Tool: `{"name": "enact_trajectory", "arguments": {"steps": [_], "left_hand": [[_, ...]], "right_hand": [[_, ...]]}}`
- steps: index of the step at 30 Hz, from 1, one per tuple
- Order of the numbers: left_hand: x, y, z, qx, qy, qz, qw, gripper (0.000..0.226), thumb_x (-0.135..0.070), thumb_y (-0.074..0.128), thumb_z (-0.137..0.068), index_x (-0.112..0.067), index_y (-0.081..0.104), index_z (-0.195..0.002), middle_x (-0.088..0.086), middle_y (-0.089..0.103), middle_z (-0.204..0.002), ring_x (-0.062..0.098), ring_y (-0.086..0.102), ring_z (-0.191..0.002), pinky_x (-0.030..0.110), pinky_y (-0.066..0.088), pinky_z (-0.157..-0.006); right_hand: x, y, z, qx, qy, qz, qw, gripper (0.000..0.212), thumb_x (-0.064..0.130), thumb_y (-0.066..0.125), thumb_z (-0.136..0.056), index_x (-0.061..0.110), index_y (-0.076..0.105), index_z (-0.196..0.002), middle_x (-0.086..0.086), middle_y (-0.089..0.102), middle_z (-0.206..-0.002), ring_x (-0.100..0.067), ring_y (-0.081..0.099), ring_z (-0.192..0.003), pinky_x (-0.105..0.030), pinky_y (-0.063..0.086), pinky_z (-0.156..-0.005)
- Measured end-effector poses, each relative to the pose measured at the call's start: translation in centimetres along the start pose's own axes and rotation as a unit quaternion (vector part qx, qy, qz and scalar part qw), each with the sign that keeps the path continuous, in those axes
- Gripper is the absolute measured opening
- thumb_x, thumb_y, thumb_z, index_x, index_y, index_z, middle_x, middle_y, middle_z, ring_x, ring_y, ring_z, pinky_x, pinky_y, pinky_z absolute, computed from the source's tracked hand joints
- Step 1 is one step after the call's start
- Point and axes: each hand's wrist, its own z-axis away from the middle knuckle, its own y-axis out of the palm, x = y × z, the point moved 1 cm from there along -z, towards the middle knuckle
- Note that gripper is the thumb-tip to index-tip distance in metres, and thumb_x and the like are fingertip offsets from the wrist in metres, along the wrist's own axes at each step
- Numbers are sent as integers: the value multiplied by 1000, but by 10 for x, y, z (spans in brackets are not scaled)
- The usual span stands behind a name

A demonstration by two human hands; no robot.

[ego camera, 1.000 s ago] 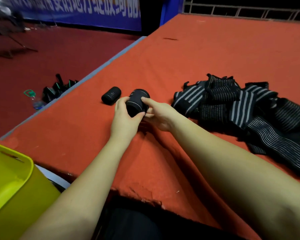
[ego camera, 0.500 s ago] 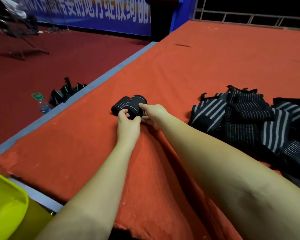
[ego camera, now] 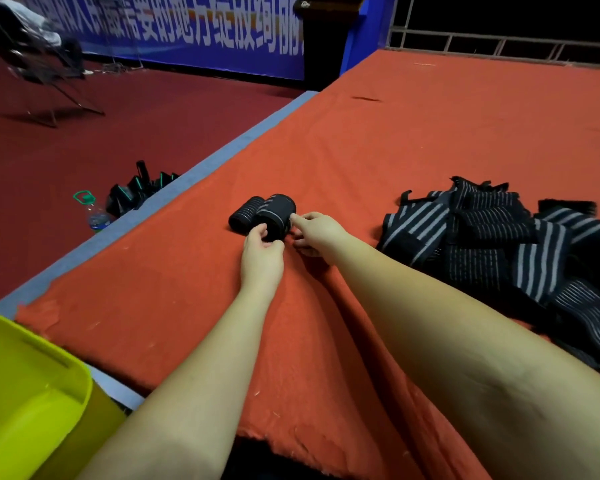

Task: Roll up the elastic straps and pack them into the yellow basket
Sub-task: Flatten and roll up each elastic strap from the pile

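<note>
Two rolled black elastic straps lie side by side on the orange-covered platform [ego camera: 430,133]. The nearer roll [ego camera: 275,213] is held between both hands: my left hand [ego camera: 262,252] grips its near end with thumb and fingers, and my right hand [ego camera: 317,233] pinches its right side with the index finger on top. The other roll [ego camera: 242,216] lies touching it on the left. A pile of unrolled black straps with grey stripes [ego camera: 499,244] lies to the right. The yellow basket [ego camera: 32,393] stands at the lower left, below the platform's edge; its inside is mostly out of view.
The platform's grey left edge [ego camera: 187,174] drops to a dark red floor. On the floor lie a plastic water bottle [ego camera: 96,216] and a heap of black items with green trim [ego camera: 136,192]. A blue banner and a railing stand at the back.
The roll in my hands moved left and away until it touches the other roll. The camera tilted, so the basket left and re-entered view. Both hands kept their hold.
</note>
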Motion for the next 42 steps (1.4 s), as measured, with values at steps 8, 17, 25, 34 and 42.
{"name": "enact_trajectory", "arguments": {"steps": [8,17,25,34,42], "left_hand": [[-26,3,73,92,7,44,995,15,-15,58,-91,-21,62,-104,1,65,-102,14,64,-88,28,52,-79],[-55,65,171,339,-2,71,938,13,-5,54,-93,-14,63,-96,2,68,-82,15,58,-65,21,41,-56],[-115,153,163,323,131,-57,935,7,-17,60,-91,-23,63,-93,-6,62,-89,11,56,-81,27,40,-74],[-149,214,126,313,4,-92,945,27,-33,60,-89,-14,60,-107,2,65,-92,19,60,-82,29,43,-65],[-152,208,112,286,-23,153,945,9,-20,66,-91,-13,64,-97,7,70,-95,24,66,-90,35,55,-71]], "right_hand": [[-41,-48,101,-17,-84,74,994,10,20,51,-96,22,60,-98,-5,73,-86,-22,68,-71,-29,48,-57],[-114,-152,213,-139,-137,92,976,13,18,52,-98,25,63,-95,5,67,-77,-8,65,-58,-20,46,-50],[-114,-257,202,-311,-102,92,940,11,22,55,-95,25,61,-104,8,65,-86,-12,61,-77,-29,48,-71],[-77,-302,141,-277,-32,230,932,58,44,67,-88,11,54,-134,-6,59,-125,-25,59,-112,-38,50,-93],[-48,-304,162,-242,-122,151,951,22,35,58,-96,13,60,-90,5,58,-73,-9,51,-58,-24,37,-50]]}}
